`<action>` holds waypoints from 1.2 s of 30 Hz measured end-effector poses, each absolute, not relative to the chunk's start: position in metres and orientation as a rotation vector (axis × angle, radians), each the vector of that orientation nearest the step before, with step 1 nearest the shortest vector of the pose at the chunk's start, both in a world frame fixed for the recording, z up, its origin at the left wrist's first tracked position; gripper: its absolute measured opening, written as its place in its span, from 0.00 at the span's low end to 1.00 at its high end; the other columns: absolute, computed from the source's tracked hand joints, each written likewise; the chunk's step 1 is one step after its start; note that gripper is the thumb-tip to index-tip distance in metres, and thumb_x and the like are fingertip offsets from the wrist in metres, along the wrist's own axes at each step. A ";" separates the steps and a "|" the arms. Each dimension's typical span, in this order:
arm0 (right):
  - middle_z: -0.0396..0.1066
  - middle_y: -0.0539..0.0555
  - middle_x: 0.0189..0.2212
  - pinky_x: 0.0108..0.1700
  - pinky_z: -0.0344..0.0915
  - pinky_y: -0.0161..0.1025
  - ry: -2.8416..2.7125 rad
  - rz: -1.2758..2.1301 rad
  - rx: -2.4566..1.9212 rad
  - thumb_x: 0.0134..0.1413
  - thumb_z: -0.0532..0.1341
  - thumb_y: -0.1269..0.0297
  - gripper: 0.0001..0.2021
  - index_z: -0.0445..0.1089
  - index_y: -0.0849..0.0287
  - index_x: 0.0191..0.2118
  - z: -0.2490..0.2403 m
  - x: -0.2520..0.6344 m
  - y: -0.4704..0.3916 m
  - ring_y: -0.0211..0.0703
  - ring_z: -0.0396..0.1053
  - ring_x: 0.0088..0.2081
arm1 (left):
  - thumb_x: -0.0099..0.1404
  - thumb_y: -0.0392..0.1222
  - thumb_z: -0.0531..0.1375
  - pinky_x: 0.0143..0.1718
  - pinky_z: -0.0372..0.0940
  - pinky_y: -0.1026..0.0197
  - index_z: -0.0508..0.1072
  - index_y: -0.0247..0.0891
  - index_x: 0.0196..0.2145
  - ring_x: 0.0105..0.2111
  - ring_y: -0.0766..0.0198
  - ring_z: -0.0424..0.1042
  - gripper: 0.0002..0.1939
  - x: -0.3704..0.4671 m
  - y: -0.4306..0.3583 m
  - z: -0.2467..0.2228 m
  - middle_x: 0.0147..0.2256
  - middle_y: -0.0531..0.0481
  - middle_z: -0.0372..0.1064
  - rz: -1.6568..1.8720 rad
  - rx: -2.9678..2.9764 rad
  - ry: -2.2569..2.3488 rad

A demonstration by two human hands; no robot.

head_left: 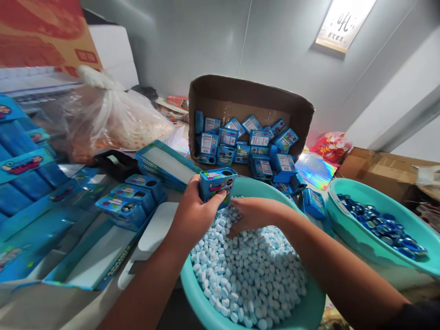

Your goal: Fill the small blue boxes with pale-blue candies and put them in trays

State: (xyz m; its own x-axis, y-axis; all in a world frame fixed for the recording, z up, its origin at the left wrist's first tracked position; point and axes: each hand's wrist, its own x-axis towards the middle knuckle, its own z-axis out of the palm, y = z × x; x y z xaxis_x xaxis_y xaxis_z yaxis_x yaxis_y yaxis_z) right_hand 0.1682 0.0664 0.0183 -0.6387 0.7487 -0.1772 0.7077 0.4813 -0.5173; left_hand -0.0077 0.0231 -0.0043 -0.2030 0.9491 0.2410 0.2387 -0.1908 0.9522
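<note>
A small blue candy tin (216, 185) with a dark round hole in its top is gripped by my left hand (194, 208), tilted above the rim of a teal basin (197, 300). The basin holds a heap of pale blue and white candies (254, 270). My right hand (245, 213) reaches into the heap just right of the tin. Its fingers are curled and partly buried, so what they hold does not show clearly.
Behind the basin stands a cardboard box (252, 89) of similar tins. Left are a display tray (99, 256) with several tins, a white scale (156, 229) and a tied plastic bag (113, 110). Right, another teal basin (343, 220) holds blue round lids (381, 227).
</note>
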 end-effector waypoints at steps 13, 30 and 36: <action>0.75 0.55 0.27 0.26 0.51 0.37 -2.840 0.649 -1.338 0.57 0.61 0.66 0.07 0.77 0.60 0.32 0.024 0.167 0.064 0.38 0.61 0.24 | 0.59 0.48 0.66 0.46 0.66 0.55 0.70 0.41 0.43 0.42 0.55 0.74 0.17 -0.007 0.022 -0.002 0.39 0.51 0.75 1.425 1.441 1.461; 0.62 0.46 0.21 0.26 0.55 0.35 -1.713 0.858 -1.192 0.58 0.61 0.50 0.15 0.69 0.57 0.31 0.026 0.169 0.080 0.36 0.59 0.22 | 0.58 0.46 0.65 0.45 0.66 0.56 0.69 0.42 0.44 0.43 0.55 0.74 0.17 -0.006 0.022 -0.004 0.41 0.52 0.75 1.260 1.502 1.392; 0.60 0.45 0.21 0.23 0.51 0.32 -1.390 1.113 -1.037 0.49 0.68 0.45 0.20 0.69 0.58 0.30 0.030 0.164 0.076 0.32 0.58 0.22 | 0.58 0.47 0.66 0.43 0.66 0.57 0.68 0.40 0.44 0.42 0.55 0.73 0.19 -0.006 0.024 -0.007 0.40 0.51 0.74 1.239 1.514 1.272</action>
